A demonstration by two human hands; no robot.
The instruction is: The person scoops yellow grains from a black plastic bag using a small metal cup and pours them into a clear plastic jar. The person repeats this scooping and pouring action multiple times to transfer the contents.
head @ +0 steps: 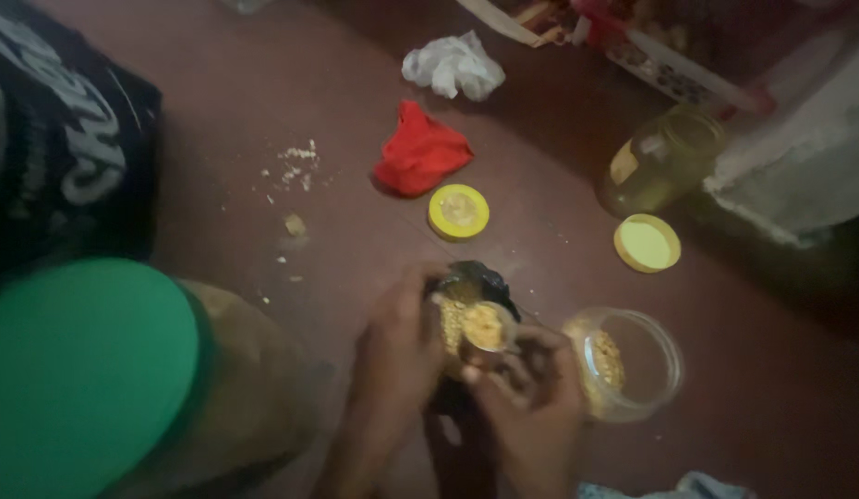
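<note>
While I look down from the head camera, I see my left hand [393, 356] wrapped around a dark bag [473, 280] of yellow grain, fingers closed on its side, low in the middle of the reddish-brown floor [263, 102]. My right hand [531, 407] pinches a small cup [486, 326] heaped with the same grain, held at the bag's mouth and touching it. Just to the right lies a clear plastic jar [633, 365], tipped on its side and partly filled with grain, close to my right hand. Farther up the floor sit two yellow lids [459, 212], well apart from each other, an empty tilted jar [660, 159], a red cloth [420, 152] and a crumpled white bag [453, 65]. Spilled crumbs [293, 168] dot the floor to the left.
</note>
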